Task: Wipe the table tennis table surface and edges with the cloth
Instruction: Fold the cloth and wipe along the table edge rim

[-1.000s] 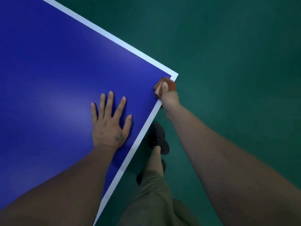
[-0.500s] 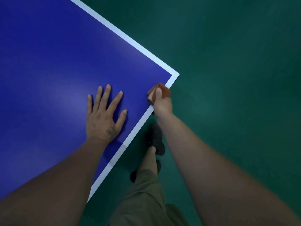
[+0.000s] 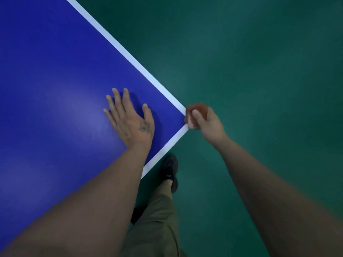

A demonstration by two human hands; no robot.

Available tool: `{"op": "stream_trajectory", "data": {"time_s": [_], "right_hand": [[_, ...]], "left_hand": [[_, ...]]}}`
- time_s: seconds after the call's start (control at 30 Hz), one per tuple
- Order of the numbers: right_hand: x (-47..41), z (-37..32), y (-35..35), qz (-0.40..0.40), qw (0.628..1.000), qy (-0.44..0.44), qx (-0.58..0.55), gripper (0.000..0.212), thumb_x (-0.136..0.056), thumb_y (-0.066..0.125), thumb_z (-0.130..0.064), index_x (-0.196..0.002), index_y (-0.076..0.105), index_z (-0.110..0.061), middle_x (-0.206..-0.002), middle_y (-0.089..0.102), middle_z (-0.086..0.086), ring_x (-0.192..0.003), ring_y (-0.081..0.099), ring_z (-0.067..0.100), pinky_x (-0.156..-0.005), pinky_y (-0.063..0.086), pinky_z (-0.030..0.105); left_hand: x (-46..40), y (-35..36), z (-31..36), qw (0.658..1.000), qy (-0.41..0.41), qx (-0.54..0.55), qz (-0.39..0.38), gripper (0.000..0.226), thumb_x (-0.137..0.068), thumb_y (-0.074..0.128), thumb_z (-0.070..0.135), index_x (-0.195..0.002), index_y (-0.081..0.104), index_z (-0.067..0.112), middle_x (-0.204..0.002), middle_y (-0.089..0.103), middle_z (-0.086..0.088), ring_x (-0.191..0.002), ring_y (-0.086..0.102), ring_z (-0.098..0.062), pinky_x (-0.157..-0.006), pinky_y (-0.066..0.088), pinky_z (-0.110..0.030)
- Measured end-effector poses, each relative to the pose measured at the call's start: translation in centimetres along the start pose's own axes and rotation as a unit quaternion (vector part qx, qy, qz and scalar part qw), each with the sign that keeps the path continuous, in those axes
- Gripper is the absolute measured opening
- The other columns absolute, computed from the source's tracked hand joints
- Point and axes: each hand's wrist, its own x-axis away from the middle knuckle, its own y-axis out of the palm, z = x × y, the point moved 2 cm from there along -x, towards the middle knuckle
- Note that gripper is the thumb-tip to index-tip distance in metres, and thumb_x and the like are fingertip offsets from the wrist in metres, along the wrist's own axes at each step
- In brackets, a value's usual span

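The blue bench (image 3: 55,80), a table tennis table with a white line along its border, fills the left part of the frame, and its corner points to the right, a little below the middle. At this corner the right hand (image 3: 209,125) grasps the cloth (image 3: 197,112), a small reddish-brown wad. The thumb lies over the top of the wad and the other fingers are curled round it from the far side, so the cloth is pressed against the corner edge of the bench. The left hand (image 3: 130,117) is released: it rests flat on the blue surface, fingers straight and spread, just to the left of the corner. It seems to carry some of the person's weight.

The cloth looks soft and light. I judge that it will fold and bunch easily, so it is best held as a compact wad, with the thumb on top and the fingers behind, as it is held now. A loose end could slip out of the grip or drag without wiping. The bench surface looks smooth and hard, so the cloth should slide along it with little force. The corner is sharper, and there the cloth could catch or unfold.

In the lower middle of the frame a leg in olive trousers (image 3: 157,219) and a black shoe (image 3: 169,169) stand on the green floor (image 3: 259,71), close beside the near edge of the bench.
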Motion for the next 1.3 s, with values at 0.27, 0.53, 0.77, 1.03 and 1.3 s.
{"op": "stream_trajectory", "data": {"time_s": [0.27,0.53,0.77,1.03,1.3], "right_hand": [[-3.4,-2.3,0.7,-0.159,0.962,-0.053,0.217,0.040,-0.106,0.048,-0.052,-0.129,0.054,-0.020,-0.113,0.062,-0.007,-0.103,0.061,0.015,-0.083,0.042,0.030],[-9.2,-11.3,7.5,-0.204,0.953,-0.078,0.210,0.049,-0.108,0.043,-0.051,-0.133,0.052,-0.010,-0.121,0.066,0.005,-0.109,0.063,0.022,-0.093,0.048,0.037],[-10.6,-12.0,8.3,-0.223,0.944,-0.070,0.233,0.038,-0.107,0.045,-0.054,-0.124,0.046,-0.020,-0.094,0.055,-0.015,-0.085,0.055,0.000,-0.067,0.037,0.020],[-5.8,-4.2,1.4,-0.257,0.929,0.017,0.266,0.044,-0.105,0.048,-0.054,-0.136,0.047,-0.023,-0.127,0.063,-0.003,-0.115,0.060,0.018,-0.100,0.045,0.037],[-9.3,-9.5,5.7,-0.264,0.918,-0.061,0.289,0.054,-0.107,0.040,-0.056,-0.137,0.049,-0.013,-0.117,0.059,-0.003,-0.107,0.061,0.017,-0.081,0.041,0.028]], "left_hand": [[-2.5,2.9,0.8,0.988,-0.074,-0.133,0.009,0.076,-0.112,0.021,0.059,-0.173,0.010,0.015,-0.181,0.005,-0.012,-0.167,0.003,-0.033,-0.134,0.004,-0.057],[-2.9,3.4,0.5,0.985,-0.079,-0.154,0.005,0.075,-0.112,0.023,0.057,-0.172,0.011,0.014,-0.180,0.007,-0.013,-0.167,0.004,-0.035,-0.134,0.005,-0.058],[-3.1,3.6,0.3,0.984,-0.080,-0.160,-0.002,0.075,-0.112,0.023,0.057,-0.173,0.010,0.014,-0.180,0.007,-0.014,-0.167,0.005,-0.036,-0.134,0.006,-0.058],[-3.0,3.7,0.5,0.983,-0.090,-0.159,-0.018,0.076,-0.111,0.018,0.058,-0.173,0.007,0.015,-0.181,0.001,-0.013,-0.167,0.000,-0.036,-0.134,0.006,-0.059],[-3.0,3.8,0.5,0.985,-0.085,-0.153,-0.008,0.076,-0.111,0.021,0.058,-0.173,0.009,0.015,-0.181,0.002,-0.012,-0.167,0.001,-0.035,-0.134,0.003,-0.057]]}}
